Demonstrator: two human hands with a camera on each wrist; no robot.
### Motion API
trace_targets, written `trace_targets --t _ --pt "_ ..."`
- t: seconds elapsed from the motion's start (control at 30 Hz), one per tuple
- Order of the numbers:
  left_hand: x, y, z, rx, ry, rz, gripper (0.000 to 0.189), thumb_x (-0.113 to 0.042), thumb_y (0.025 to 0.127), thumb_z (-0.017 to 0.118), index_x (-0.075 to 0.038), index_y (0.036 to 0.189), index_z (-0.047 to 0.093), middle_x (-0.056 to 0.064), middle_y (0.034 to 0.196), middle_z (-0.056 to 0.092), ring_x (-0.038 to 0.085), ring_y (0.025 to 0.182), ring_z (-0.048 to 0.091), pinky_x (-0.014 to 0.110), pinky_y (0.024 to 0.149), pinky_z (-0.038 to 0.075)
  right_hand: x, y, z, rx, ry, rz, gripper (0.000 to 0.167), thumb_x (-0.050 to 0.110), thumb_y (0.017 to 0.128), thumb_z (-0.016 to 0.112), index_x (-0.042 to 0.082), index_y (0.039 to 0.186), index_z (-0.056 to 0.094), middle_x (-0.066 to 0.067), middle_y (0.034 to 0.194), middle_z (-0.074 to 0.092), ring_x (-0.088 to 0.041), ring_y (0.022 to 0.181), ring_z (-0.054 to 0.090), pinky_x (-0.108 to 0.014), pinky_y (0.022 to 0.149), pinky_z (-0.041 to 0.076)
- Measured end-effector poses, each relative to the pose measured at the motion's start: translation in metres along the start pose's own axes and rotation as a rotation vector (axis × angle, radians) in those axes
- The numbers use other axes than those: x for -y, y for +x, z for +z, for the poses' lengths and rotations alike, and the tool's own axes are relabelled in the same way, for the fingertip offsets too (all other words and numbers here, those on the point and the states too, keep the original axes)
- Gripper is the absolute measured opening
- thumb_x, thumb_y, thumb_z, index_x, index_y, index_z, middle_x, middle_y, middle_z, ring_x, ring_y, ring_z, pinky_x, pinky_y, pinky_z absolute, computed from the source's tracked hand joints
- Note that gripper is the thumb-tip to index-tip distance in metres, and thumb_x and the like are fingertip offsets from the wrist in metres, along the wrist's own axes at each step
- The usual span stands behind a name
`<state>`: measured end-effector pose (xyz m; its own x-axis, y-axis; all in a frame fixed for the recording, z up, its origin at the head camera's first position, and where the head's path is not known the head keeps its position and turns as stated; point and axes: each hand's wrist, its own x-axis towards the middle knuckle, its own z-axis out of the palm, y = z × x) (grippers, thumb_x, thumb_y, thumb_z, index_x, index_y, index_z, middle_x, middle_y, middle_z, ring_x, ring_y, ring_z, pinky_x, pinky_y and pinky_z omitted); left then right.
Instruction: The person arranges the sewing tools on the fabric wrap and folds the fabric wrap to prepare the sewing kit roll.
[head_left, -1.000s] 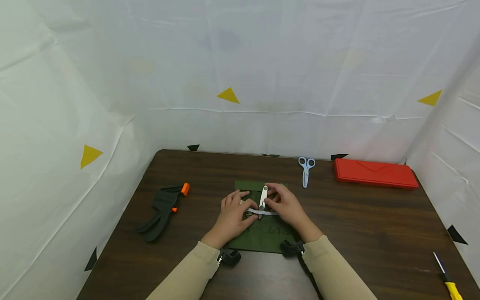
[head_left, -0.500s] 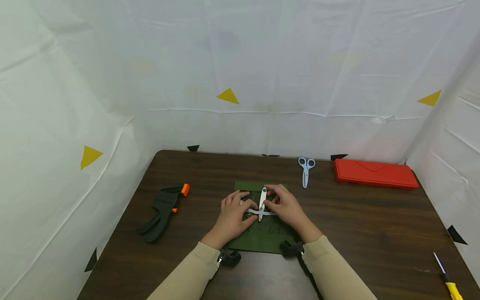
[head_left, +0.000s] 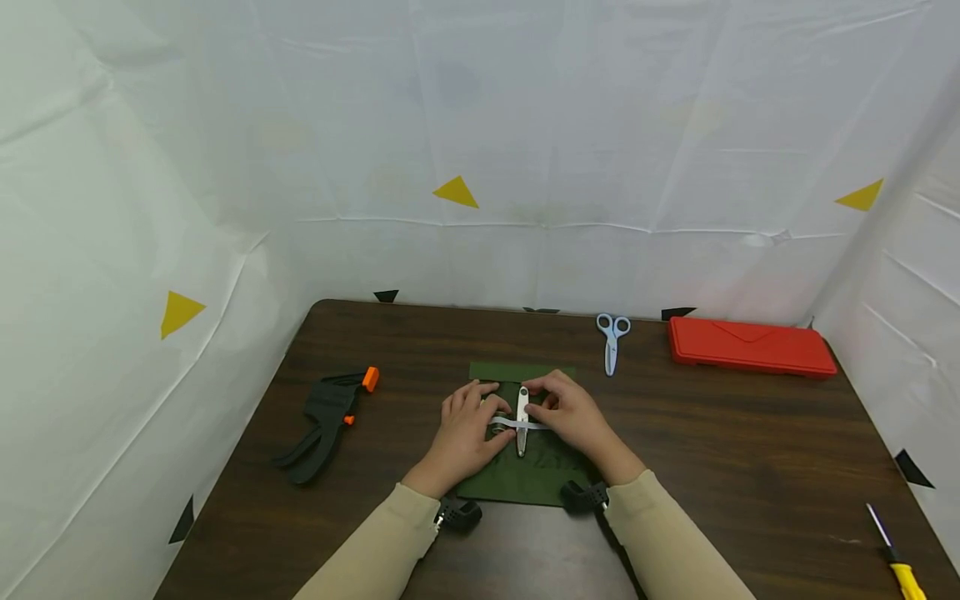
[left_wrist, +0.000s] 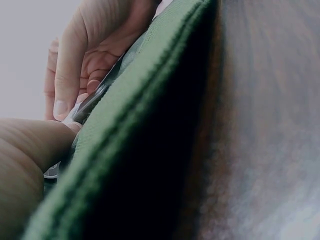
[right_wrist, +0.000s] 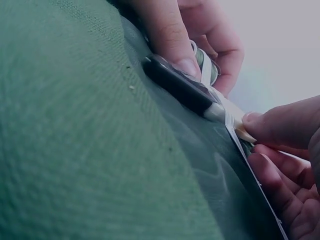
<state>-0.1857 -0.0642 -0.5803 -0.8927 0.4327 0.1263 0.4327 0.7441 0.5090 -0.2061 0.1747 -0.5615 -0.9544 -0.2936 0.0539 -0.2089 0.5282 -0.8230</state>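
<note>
A green fabric pouch (head_left: 517, 482) lies unfolded on the table under both hands. Across it runs a white elastic band (head_left: 538, 427), with a small thread spool (right_wrist: 214, 75) under it beside the left fingers. My right hand (head_left: 573, 412) pinches the upper part of a slim white-and-metal tool (head_left: 522, 402) between thumb and fingers. The tool passes beneath the band, and its dark lower end (right_wrist: 182, 90) sticks out toward me. My left hand (head_left: 465, 429) pinches the band close by the spool, its thumb right at the tool's side.
A black clamp (head_left: 324, 429) with orange pads lies to the left. Light blue scissors (head_left: 611, 343) and a red case (head_left: 752, 348) rest along the back. A yellow-handled screwdriver (head_left: 903, 575) lies at the front right, near the table's edge.
The tool has slid toward me through the band, more of it now showing below, and stands straighter. My right fingers have come slightly left and down with it. The left hand stays almost still.
</note>
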Motion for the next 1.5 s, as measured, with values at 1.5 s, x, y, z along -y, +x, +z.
trace_targets --t 1.5 --pt "-0.002 0.004 0.0 -0.002 -0.017 -0.038 0.06 -0.049 0.101 0.078 -0.02 0.15 0.06 0.006 0.172 0.042 0.037 0.163 0.03 0.062 0.131 0.023 -0.062 -0.008 -0.091 -0.513 0.775 -0.087 0.033 0.007 0.111 0.061 -0.002 0.144 0.062 -0.01 0.104 0.068 -0.019 0.082 0.059 -0.024 0.07 0.052"
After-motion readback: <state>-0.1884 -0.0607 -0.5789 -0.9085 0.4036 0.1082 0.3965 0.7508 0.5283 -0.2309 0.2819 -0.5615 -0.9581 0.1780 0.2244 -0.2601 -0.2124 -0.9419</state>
